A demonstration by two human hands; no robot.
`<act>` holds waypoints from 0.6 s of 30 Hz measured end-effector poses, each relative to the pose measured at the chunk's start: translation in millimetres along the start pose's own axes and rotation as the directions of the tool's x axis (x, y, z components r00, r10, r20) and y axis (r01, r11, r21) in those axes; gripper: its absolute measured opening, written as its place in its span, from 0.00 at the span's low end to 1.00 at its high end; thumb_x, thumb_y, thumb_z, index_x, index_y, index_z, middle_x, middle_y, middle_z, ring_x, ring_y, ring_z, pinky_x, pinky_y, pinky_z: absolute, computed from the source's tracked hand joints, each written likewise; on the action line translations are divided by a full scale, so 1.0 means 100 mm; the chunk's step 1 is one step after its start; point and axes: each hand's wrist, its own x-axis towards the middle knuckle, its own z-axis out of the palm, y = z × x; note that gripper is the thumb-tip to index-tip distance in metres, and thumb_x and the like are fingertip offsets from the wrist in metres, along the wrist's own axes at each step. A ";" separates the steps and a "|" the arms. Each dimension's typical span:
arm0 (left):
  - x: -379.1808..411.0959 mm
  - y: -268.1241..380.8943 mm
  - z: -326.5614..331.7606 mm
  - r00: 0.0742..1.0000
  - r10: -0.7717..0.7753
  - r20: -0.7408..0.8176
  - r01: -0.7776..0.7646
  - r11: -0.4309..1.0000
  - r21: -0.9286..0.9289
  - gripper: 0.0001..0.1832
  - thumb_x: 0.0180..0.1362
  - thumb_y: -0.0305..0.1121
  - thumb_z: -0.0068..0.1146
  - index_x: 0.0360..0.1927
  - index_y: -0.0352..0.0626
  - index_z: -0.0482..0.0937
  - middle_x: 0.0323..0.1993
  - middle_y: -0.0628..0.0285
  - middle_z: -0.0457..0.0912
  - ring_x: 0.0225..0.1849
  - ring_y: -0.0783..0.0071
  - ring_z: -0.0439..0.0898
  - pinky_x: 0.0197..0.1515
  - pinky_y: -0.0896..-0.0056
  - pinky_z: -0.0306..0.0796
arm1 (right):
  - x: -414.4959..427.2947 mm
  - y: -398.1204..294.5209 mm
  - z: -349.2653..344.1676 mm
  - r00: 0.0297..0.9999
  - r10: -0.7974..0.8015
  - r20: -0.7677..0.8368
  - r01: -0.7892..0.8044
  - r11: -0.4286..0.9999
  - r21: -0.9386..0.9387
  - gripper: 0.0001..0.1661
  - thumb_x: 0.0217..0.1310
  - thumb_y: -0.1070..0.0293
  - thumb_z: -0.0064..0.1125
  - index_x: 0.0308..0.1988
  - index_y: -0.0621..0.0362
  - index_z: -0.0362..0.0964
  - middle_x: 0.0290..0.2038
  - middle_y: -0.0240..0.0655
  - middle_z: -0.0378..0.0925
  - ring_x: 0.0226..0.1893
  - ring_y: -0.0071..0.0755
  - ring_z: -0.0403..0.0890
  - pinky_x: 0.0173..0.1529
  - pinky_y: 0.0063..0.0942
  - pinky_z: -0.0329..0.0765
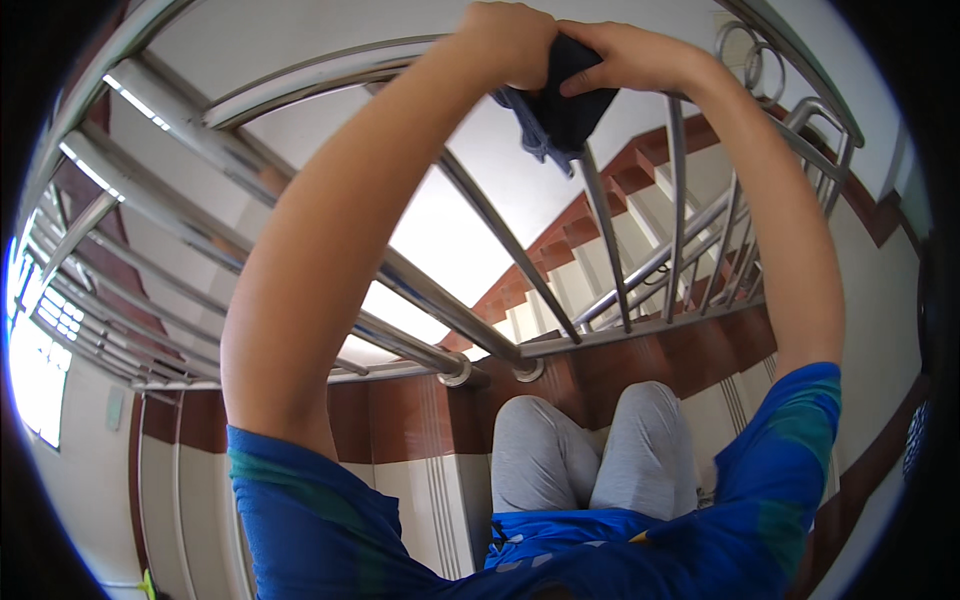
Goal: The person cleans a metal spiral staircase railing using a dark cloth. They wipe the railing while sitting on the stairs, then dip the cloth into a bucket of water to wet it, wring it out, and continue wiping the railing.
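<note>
A dark cloth (581, 124), black with a grey-blue ruffled edge, hangs from both hands at the top of the head view. My left hand (510, 41) is curled tight around its left side, knuckles up. On its other side my right hand (637, 60) pinches it, thumb in front and fingers behind. Both hands are raised over the curved top rail (322, 75) of a stainless steel railing. Whether the cloth touches that rail cannot be told, as the hands and forearms cover part of it.
Upright steel bars (491, 232) stand close in front of my body. Beyond them a staircase (585, 255) with cream and red-brown tiles descends beside a steel handrail (637, 285). Two metal rings (765, 71) sit at upper right. A bright window (45, 367) is far left.
</note>
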 end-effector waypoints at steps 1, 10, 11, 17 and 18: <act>0.04 -0.02 -0.06 0.997 0.051 0.060 -0.047 0.997 -0.061 0.18 0.40 0.40 0.71 0.36 0.43 0.85 0.34 0.52 0.85 0.38 0.56 0.83 0.42 0.59 0.75 | -0.05 -0.01 -0.06 0.999 -0.019 0.035 0.019 1.000 -0.005 0.37 0.52 0.59 0.69 0.60 0.49 0.63 0.44 0.44 0.80 0.44 0.46 0.81 0.53 0.38 0.75; 0.22 0.41 0.14 0.986 -0.030 -0.164 0.040 0.997 0.059 0.06 0.49 0.33 0.58 0.30 0.46 0.83 0.34 0.57 0.85 0.37 0.60 0.84 0.40 0.64 0.76 | -0.32 0.15 0.11 0.927 -0.178 -0.330 0.116 0.973 -0.199 0.22 0.42 0.74 0.64 0.40 0.62 0.67 0.35 0.50 0.77 0.40 0.59 0.77 0.43 0.46 0.74; 0.25 0.45 0.23 0.974 -0.015 -0.226 0.027 0.998 0.050 0.06 0.49 0.33 0.59 0.30 0.46 0.83 0.33 0.57 0.85 0.37 0.61 0.84 0.40 0.64 0.76 | -0.34 0.22 0.22 0.895 -0.175 -0.410 0.084 0.969 -0.232 0.22 0.41 0.74 0.64 0.40 0.61 0.67 0.34 0.49 0.76 0.39 0.58 0.76 0.43 0.46 0.73; 0.45 0.56 0.56 0.863 -0.060 -0.501 0.100 0.994 0.053 0.09 0.47 0.37 0.65 0.30 0.46 0.82 0.32 0.62 0.85 0.37 0.66 0.84 0.39 0.66 0.76 | -0.37 0.14 0.54 0.661 -0.182 -0.728 -0.112 0.935 -0.336 0.16 0.51 0.73 0.57 0.42 0.63 0.69 0.33 0.44 0.77 0.39 0.51 0.77 0.47 0.39 0.72; 0.46 0.57 0.47 0.898 0.008 -0.441 0.019 0.998 0.056 0.10 0.47 0.38 0.66 0.31 0.46 0.83 0.32 0.61 0.85 0.36 0.65 0.84 0.38 0.66 0.76 | -0.45 0.16 0.54 0.701 -0.166 -0.694 -0.176 0.903 -0.393 0.23 0.51 0.72 0.59 0.49 0.61 0.65 0.42 0.45 0.74 0.46 0.48 0.75 0.52 0.38 0.70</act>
